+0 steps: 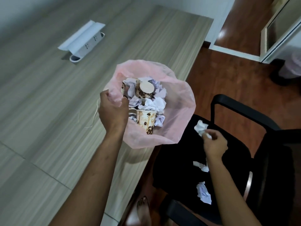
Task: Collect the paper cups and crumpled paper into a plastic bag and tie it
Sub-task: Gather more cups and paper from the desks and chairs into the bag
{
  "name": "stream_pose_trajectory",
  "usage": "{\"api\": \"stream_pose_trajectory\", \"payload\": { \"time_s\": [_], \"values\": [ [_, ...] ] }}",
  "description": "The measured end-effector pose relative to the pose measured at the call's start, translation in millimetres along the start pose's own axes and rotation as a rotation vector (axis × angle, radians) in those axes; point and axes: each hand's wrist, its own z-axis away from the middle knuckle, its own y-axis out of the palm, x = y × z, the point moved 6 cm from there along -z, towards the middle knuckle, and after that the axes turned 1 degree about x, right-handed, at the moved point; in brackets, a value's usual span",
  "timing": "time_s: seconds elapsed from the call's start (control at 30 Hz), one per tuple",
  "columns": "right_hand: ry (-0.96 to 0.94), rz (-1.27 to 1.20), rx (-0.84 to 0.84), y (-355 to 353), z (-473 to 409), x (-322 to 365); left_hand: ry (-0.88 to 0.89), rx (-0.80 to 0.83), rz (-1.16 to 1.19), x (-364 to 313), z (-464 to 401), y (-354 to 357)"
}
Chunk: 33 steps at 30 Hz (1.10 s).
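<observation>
Left hand (pixel 112 110): closed on the near-left rim of the bag (pixel 177 101), pinching pink film between thumb and fingers. It holds the mouth up and open above the desk (pixel 48 98) edge.

Right hand (pixel 214 144): fingers pinched on a paper ball (pixel 200 128), just above the chair (pixel 187 144) seat and well apart from the bag.

Bag: pink, thin, see-through, mouth wide. Inside I count crumpled paper (pixel 155 104) in several white wads. There are also at least two printed cups (pixel 145 91); one shows its base upward, another (pixel 146 121) lies on its side toward me. A third rim shows at the left, partly hidden by my fingers.

Still out: two more wads on the black seat, one (pixel 202 167) by my right forearm and one (pixel 203 192) nearer me. I see no cups outside the bag.

Step in hand, as I judge it: carry the held ball over and drop it in. To do it well I would keep the left grip firm so the mouth does not sag shut. I would release over the open far side, not onto the upturned cup, where it could roll out. The film looks flimsy, so no pushing down.

Around: white socket box (pixel 81 41) set in the desk, well clear. A thin pale string (pixel 96 111) lies beside my left hand. The chair armrest (pixel 241 110) arches between seat and floor, close to the path from seat to bag, so I would lift over or inside it. My bare foot (pixel 143 209) is below the desk edge.
</observation>
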Motion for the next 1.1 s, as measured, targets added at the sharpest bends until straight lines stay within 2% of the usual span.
{"api": "stream_pose_trajectory", "payload": {
  "time_s": [0.13,0.23,0.33,0.4,0.47,0.53,0.6,0.73,0.8,0.87,0.97,1.1],
  "values": [
    [-0.125,-0.326,-0.132,-51,27,106,-0.018,0.011,0.031,-11,-1,-14],
    [-0.35,-0.382,-0.086,-54,55,180,-0.022,0.033,0.043,-18,-3,-22],
    [-0.564,-0.191,0.149,3,84,232,-0.002,0.062,0.036,-26,-4,-24],
    [-0.571,-0.055,0.467,52,103,245,0.009,0.063,0.032,-28,-4,-24],
    [-0.621,0.104,0.648,80,116,245,0.016,0.066,0.025,-30,-2,-24],
    [-0.619,0.093,0.642,79,113,237,0.023,0.066,0.029,-31,1,-21],
    [-0.554,0.0,0.536,61,101,223,0.032,0.063,0.021,-31,6,-18],
    [-0.46,-0.103,0.094,-7,68,181,0.046,0.048,-0.014,-29,14,-8],
    [-0.315,-0.118,-0.113,-39,47,145,0.056,0.053,-0.032,-29,16,0],
    [-0.115,-0.166,-0.213,-54,28,97,0.067,0.047,-0.049,-26,18,8],
    [0.091,-0.036,-0.134,-44,5,17,0.107,0.023,-0.05,-24,22,15],
    [0.237,0.323,0.179,0,-14,-100,0.121,-0.015,-0.035,-14,20,25]
  ]
}}
